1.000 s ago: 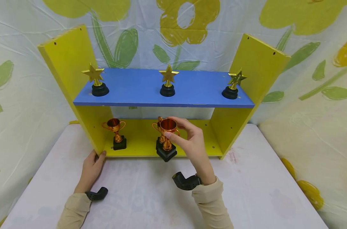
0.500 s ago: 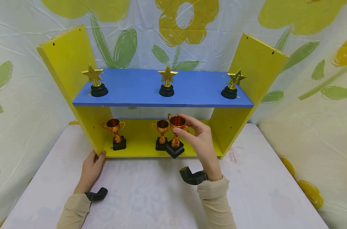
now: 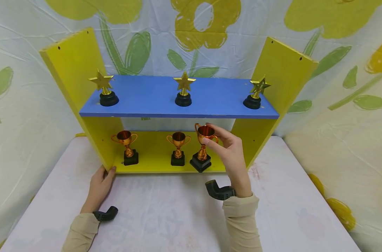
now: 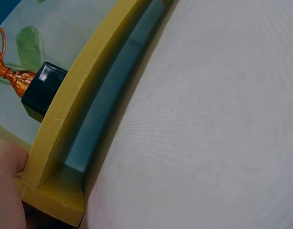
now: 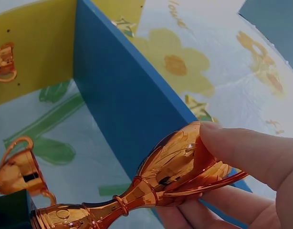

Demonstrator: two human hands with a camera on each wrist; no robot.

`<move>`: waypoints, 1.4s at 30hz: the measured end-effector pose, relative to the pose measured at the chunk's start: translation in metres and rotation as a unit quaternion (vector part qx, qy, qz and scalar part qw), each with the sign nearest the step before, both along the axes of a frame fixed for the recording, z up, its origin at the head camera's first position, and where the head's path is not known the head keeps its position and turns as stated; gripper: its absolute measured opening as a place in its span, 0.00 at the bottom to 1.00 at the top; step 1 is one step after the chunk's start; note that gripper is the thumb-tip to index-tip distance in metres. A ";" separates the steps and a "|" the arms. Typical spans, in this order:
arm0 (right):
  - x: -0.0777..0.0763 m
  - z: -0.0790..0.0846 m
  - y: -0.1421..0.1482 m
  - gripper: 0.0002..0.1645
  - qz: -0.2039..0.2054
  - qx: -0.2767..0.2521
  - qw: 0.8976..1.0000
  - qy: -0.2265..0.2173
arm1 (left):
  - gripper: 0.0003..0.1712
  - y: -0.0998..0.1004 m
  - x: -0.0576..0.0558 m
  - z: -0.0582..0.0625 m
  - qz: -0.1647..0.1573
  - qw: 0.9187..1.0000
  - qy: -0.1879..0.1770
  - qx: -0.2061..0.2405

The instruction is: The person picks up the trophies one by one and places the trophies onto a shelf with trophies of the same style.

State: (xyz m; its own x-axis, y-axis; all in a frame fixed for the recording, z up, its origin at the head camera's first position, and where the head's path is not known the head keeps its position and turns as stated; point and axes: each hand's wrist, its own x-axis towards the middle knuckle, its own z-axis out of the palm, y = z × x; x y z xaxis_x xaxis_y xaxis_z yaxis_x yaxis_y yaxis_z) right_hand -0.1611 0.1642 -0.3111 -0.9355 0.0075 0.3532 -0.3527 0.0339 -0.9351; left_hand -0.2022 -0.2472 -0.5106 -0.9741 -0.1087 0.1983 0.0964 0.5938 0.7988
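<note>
My right hand pinches a bronze two-handled trophy cup by its bowl, thumb in front and fingers behind. The cup is slightly tilted, its black base close over the front of the lower shelf board. Seen from the right wrist, the thumb presses on the bowl. A second trophy cup stands just left of the held one, and a third trophy cup stands near the left side panel. Down at the bottom left corner of the yellow-and-blue shelf, my left hand grips the side panel.
Above, the blue board bears three gold star trophies, left, middle and right. Its front edge runs over the held cup. A yellow right panel rises beyond my right hand. A white cloth covers the table.
My right hand has carried its trophy cup rightward and slightly back, from in front of the middle cup to the right of it. The left hand has stayed at the shelf corner.
</note>
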 end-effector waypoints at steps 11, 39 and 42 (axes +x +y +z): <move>-0.003 -0.004 0.021 0.28 -0.029 0.006 1.000 -0.010 | 0.32 -0.001 0.000 0.002 -0.003 1.000 -0.007 0.001; -0.024 -0.035 0.073 0.27 -0.021 -0.021 0.999 -0.014 | 0.32 0.000 0.000 -0.002 0.003 1.000 0.001 -0.001; -0.026 -0.039 0.075 0.28 -0.026 -0.022 0.999 -0.021 | 0.33 0.000 0.000 -0.001 0.001 1.000 -0.001 0.000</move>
